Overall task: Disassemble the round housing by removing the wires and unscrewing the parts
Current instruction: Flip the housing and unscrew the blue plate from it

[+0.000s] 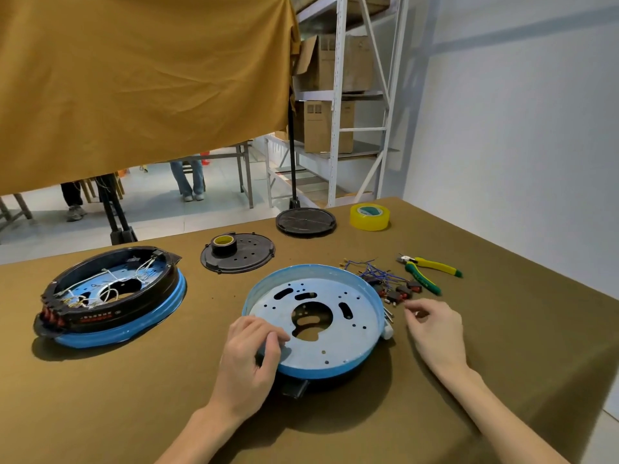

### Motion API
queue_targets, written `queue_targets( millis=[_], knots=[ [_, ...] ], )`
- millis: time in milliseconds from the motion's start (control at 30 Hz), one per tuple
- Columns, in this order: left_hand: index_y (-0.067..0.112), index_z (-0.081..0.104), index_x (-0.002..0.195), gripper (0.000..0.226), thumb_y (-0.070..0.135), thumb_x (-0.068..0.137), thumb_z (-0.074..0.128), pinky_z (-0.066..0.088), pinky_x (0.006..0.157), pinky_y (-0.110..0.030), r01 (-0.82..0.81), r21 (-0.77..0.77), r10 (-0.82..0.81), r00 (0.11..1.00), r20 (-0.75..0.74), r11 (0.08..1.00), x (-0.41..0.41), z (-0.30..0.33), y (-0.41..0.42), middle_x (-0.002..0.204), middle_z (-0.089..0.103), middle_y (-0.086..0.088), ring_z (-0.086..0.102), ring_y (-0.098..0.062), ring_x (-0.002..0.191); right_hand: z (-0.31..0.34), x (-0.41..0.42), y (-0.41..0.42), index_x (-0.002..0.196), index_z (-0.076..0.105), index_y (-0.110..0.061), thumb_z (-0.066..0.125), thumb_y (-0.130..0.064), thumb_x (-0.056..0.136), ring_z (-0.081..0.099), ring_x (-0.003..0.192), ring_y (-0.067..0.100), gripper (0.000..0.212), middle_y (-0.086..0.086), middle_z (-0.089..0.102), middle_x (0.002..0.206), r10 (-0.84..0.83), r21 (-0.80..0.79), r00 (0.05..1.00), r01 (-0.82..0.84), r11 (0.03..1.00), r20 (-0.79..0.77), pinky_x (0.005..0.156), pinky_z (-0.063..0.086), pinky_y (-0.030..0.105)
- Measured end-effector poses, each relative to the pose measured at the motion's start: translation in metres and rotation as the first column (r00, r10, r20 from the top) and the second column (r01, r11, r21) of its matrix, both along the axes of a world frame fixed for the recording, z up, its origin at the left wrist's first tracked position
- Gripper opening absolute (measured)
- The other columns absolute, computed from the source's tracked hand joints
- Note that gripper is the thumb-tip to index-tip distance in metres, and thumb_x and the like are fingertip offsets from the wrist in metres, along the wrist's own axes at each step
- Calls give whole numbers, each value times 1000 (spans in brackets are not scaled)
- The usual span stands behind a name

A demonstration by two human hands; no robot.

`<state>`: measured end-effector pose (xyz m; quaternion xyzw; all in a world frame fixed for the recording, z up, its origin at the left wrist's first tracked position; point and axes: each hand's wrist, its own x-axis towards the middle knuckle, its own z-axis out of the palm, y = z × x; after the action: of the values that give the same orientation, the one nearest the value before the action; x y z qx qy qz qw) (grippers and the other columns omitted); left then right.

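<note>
A blue round housing (pixel 351 324) lies in front of me, stripped to a bare perforated plate with a black part under its near edge. My left hand (pixel 249 360) grips its near-left rim, fingers curled over the edge. My right hand (pixel 435 329) hovers just right of it with fingers loosely curled; whether it pinches anything small I cannot tell. A pile of blue wires and red-black switches (pixel 385 283) lies beyond the right hand, with a few screws (pixel 388 314) beside the rim. A second housing (pixel 110 296), blue with a black ring, still wired, sits at the left.
Green-yellow pliers (pixel 427 271) lie at the right. A black perforated cover (pixel 239 252) carries a tape roll (pixel 223 244); another black disc (pixel 306 221) and a yellow tape roll (pixel 369 216) sit at the far edge. Shelving and people's legs stand beyond the table.
</note>
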<state>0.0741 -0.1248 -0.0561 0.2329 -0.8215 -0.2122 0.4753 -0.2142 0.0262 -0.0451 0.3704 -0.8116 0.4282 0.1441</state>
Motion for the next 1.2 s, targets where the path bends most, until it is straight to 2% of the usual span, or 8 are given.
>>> queue_targets(
  millis=[167, 300, 400, 533, 667, 833, 1067, 1200],
  knots=[
    [26, 73, 84, 38, 37, 103, 42, 33, 101, -13, 1, 16, -1, 1000, 12, 1000, 2, 0, 1, 86, 66, 21, 61, -6, 98, 3, 3, -5, 97, 80, -15, 79, -7, 83, 60, 102, 31, 16, 5, 76, 102, -54, 87, 992, 65, 994, -118, 85, 44, 41],
    [29, 73, 90, 36, 40, 103, 42, 37, 98, -15, 0, 22, -1, 999, 42, 1000, 2, 3, 3, 92, 67, 23, 61, -3, 102, 19, 33, -11, 95, 76, -15, 74, -1, 87, 61, 95, 22, 17, -1, 70, 94, 90, -147, 994, -98, 984, -61, 88, 48, 42],
    [22, 72, 104, 31, 35, 103, 43, 40, 100, -13, 51, 39, -50, 999, -7, 998, 8, 7, 1, 108, 66, 18, 59, -6, 115, 42, 65, -20, 95, 74, -16, 72, -1, 88, 61, 93, 11, 16, -8, 67, 92, 260, -223, 963, -268, 937, -62, 85, 49, 29],
    [20, 63, 114, 22, 26, 100, 47, 43, 99, -18, -87, 180, 108, 988, -110, 980, 16, 12, -8, 116, 59, 9, 55, -8, 118, 64, 101, -36, 98, 75, -24, 67, -21, 95, 56, 96, 4, 9, -13, 65, 95, 590, 158, 807, -587, 794, 37, 88, 42, 23],
    [27, 54, 126, 25, 34, 103, 55, 52, 87, -29, -193, 540, 208, 978, 33, 819, 17, 13, -14, 116, 58, 10, 58, -8, 108, 65, 132, -67, 110, 77, -24, 62, -34, 98, 56, 100, 13, 22, -5, 65, 107, 685, 404, 728, -637, 656, 36, 92, 46, 34],
    [20, 61, 133, 34, 36, 105, 51, 56, 97, -51, -133, 662, 141, 989, 42, 737, 20, 13, -11, 117, 69, 0, 66, -20, 108, 61, 151, -98, 116, 78, -24, 64, -39, 98, 54, 94, 14, 26, -4, 56, 102, 725, 456, 684, -670, 586, 74, 79, 44, 31],
    [17, 70, 119, 23, 26, 103, 57, 62, 89, -47, -65, 774, 115, 993, -11, 630, 24, 21, -18, 101, 77, -4, 75, -18, 93, 58, 154, -110, 102, 83, -28, 72, -37, 93, 54, 84, 12, 17, -9, 60, 91, 758, 428, 651, -694, 578, 32, 71, 37, 28],
    [16, 71, 115, 21, 27, 103, 57, 63, 86, -44, -51, 766, 122, 992, -37, 641, 24, 22, -13, 96, 77, -7, 75, -22, 89, 65, 155, -116, 102, 80, -24, 69, -32, 95, 57, 85, 12, 15, -5, 66, 94, 798, 501, 602, -701, 508, 33, 71, 48, 29]
  ],
)
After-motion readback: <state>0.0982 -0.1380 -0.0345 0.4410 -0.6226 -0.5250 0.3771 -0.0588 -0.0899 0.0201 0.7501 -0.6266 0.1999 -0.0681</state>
